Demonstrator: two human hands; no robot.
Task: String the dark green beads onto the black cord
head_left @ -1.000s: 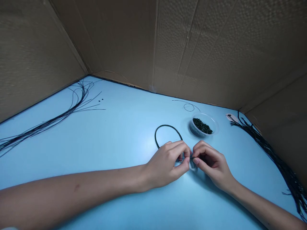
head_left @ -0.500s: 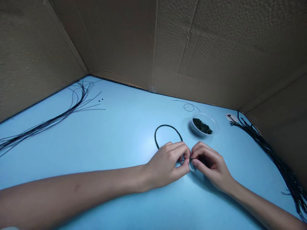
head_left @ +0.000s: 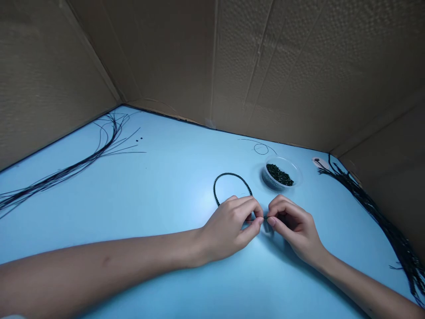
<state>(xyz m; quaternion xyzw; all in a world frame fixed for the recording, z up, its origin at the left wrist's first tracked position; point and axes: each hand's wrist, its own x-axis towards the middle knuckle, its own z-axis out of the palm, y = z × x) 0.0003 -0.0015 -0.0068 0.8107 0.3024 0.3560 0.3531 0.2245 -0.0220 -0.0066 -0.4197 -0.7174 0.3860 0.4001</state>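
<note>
A dark beaded string (head_left: 229, 174) curves in a loop on the blue table, its lower part hidden behind my left hand (head_left: 234, 223). That hand pinches the thin string between thumb and forefinger. Just to its right, my right hand (head_left: 295, 226) pinches the same string's end, thumb against fingertips. A short dark bit of it shows in the small gap between the two hands. Beyond my right hand stands a clear round tub (head_left: 288, 165) with small dark green beads (head_left: 279, 175) in it.
A bundle of thin black cords (head_left: 83, 161) lies at the left. Dark beaded strands (head_left: 375, 208) lie along the right edge, by a pale round tag (head_left: 320, 162). A curled loose cord (head_left: 261, 149) sits behind the tub. Cardboard walls (head_left: 212, 66) enclose the table.
My right hand's fingertips have shifted slightly up and to the right, and the gap between the hands is a little wider. The left thumb has moved up against its fingertip.
</note>
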